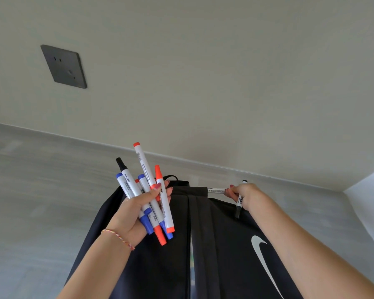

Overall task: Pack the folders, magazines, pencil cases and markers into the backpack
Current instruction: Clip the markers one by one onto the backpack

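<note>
Left hand (136,210) is gripping a fanned bundle of whiteboard markers (148,197) — white barrels, caps in blue, orange-red and one black — fingers wrapped round the middle of the bundle, thumb pressing across the front. Marker ends are sticking out both above and below the fist; the tallest, an orange-capped one (143,164), is pointing up and slightly left. A braided bracelet (118,238) is sitting on the left wrist.

Right hand (242,196) is closed on a black-capped marker (240,203), which is running steeply through the fist, one black end showing above the knuckles and the other hanging below. A second white barrel (216,190) is lying nearly level just left of the same fingers, touching them; cannot tell whether it is pinched or only resting against the bag edge.

Black backpack (160,266) is standing under both hands, filling the near centre of the view, its far top edge reaching up to finger level. A white swoosh logo (262,253) is showing on its right panel, and a narrow vertical gap (192,251) is showing between two panels near the middle. A small carry loop (171,177) is peeking out at the far top, behind the left-hand markers.

Bag is sitting on a grey floor (41,201); a pale wall (225,83) is rising beyond, with a dark socket plate (64,66) at far left.
</note>
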